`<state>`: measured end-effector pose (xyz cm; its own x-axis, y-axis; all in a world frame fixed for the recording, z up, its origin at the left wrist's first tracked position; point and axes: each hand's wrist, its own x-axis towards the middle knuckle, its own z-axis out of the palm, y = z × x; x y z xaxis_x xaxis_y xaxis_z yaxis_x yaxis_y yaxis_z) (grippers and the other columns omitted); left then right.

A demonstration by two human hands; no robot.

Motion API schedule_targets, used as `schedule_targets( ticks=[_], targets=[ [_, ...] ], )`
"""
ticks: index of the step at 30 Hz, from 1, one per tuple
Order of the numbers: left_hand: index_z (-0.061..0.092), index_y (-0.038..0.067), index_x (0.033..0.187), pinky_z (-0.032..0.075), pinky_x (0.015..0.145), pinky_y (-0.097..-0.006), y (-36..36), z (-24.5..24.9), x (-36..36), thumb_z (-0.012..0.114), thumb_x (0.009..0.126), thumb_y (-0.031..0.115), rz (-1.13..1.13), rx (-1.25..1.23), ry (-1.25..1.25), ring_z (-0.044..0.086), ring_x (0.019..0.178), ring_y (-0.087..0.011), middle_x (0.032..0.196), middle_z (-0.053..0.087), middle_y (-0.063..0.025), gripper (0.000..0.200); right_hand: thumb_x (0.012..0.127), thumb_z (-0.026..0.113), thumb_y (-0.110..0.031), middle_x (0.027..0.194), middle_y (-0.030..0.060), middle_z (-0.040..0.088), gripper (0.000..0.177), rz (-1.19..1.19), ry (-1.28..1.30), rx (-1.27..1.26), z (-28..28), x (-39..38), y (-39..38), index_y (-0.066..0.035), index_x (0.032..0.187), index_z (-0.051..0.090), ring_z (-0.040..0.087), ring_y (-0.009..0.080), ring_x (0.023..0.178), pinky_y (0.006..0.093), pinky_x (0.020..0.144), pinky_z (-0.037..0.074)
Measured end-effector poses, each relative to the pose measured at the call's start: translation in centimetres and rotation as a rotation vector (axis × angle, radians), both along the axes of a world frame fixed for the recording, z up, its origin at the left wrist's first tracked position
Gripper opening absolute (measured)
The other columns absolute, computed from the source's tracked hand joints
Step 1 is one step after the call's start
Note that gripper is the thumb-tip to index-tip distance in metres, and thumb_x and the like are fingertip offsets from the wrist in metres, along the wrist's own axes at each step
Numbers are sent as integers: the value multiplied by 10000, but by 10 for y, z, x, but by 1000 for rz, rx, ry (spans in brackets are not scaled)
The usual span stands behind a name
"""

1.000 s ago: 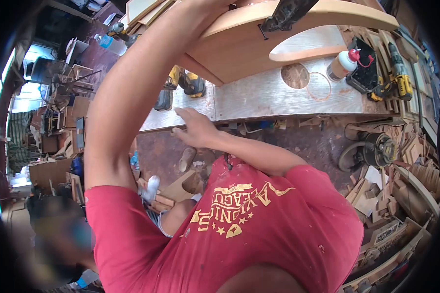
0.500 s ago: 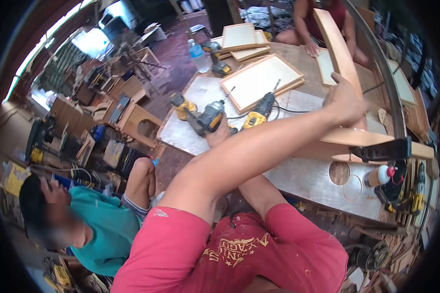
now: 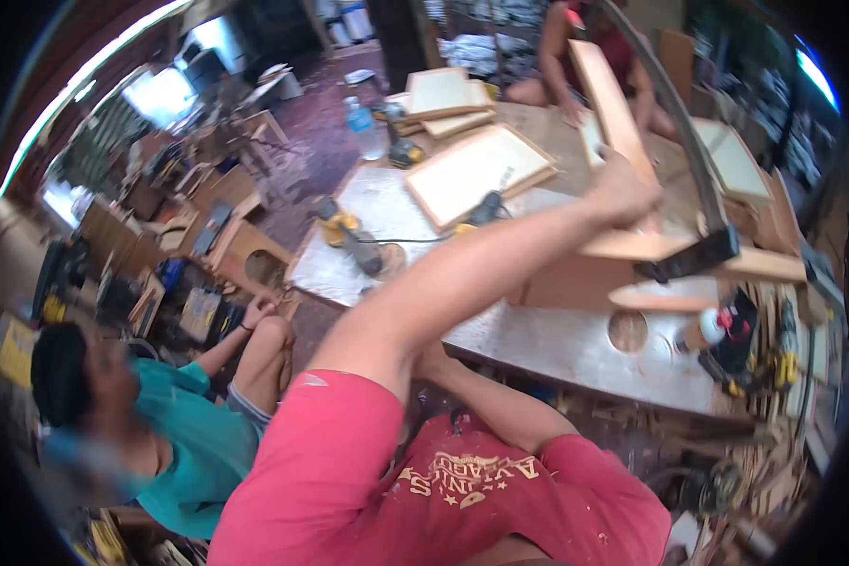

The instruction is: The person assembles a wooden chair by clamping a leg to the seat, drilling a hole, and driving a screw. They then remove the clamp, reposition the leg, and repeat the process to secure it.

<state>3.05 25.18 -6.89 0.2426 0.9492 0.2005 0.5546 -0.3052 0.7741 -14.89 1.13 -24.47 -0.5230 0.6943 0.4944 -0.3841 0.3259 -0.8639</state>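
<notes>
My left hand (image 3: 625,191) grips the lower part of a light wooden board (image 3: 613,108) that stands up and leans over the table (image 3: 575,344). Its forearm stretches across the view. My right forearm (image 3: 495,401) passes beneath it, and the right hand (image 3: 431,361) is mostly hidden behind my left arm, its fingers out of sight. Beside the upright board, a long dark bar clamp (image 3: 693,257) crosses a horizontal wooden rail (image 3: 764,265). A yellow and black drill (image 3: 349,236) lies on the table; another drill (image 3: 488,208) is partly covered by my left forearm.
Framed white panels (image 3: 476,174) and a water bottle (image 3: 366,132) are on the far side. A red-capped bottle (image 3: 703,330) stands near the right end. A person in green (image 3: 193,439) sits at left; another person's arm (image 3: 557,75) reaches the table at the far side.
My right hand has drawn back toward my body; the driver it held is no longer visible. My left hand still grips the board. The view has shifted, and the seated person's arm now rests on the knee.
</notes>
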Motion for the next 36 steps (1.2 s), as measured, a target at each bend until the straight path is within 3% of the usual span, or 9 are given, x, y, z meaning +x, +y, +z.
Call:
schedule_targets(
  ticks=[2,5,9,12,13,15,18,24,36],
  targets=[
    [346,-198,1318,574,879,-401,-2,5,2,784,749,247,-110,64,-212,698,1026,-322,1158,654,-286,845,491,932,-247,1170,151,620,960,-30,-69,169,16,49,-18,-47,1340,532,592,325,1161,429,987,468],
    [636,-146,1077,605,732,-383,-5,13,2,795,771,261,-208,42,-393,743,848,-259,975,724,-226,534,626,890,-246,1146,162,641,746,-132,-206,277,37,129,-43,-24,1268,583,642,352,1066,425,928,509],
    [627,-34,1213,568,648,-352,-66,78,-8,704,873,233,18,-271,-78,710,792,-181,987,716,-128,438,647,894,-298,1034,135,712,586,-345,-260,298,46,220,-70,-11,1115,690,713,284,915,378,808,579],
    [634,-30,1175,538,590,-345,-47,66,-10,751,854,286,44,-328,-151,686,721,-179,939,704,-102,465,667,899,-281,1019,107,718,587,-587,-372,358,57,270,-95,0,1131,675,722,250,888,368,813,584],
    [646,-21,1160,540,607,-352,-49,67,-9,760,852,301,1,-285,-211,685,731,-177,930,701,-97,460,673,900,-263,1005,102,722,573,-560,-203,-80,52,276,-105,6,1123,668,725,237,863,352,791,587],
    [684,-2,1105,534,640,-366,-48,69,-11,767,861,353,-39,-279,-214,678,753,-172,913,694,-84,439,703,881,-216,991,118,732,531,-714,-113,-359,55,290,-122,19,1124,659,735,229,830,333,757,597],
    [684,-4,1102,532,635,-364,-54,77,-11,767,861,354,-130,-248,-189,677,748,-171,909,694,-84,439,744,852,-160,982,142,742,473,-1017,-398,-5,70,299,-124,37,1124,650,748,231,800,321,727,612],
    [686,-7,1096,529,626,-361,-59,81,-7,767,859,355,-194,-232,-175,674,737,-169,899,693,-83,440,729,850,-163,970,154,731,454,-1092,-447,432,84,307,-95,45,1087,665,745,286,826,360,733,611],
    [688,-14,1083,521,607,-353,-60,83,-7,767,857,357,-211,-229,-170,669,715,-164,881,693,-83,442,733,836,-178,949,184,712,353,-1125,-447,504,79,306,-76,33,976,691,737,326,809,391,679,609]
  ],
)
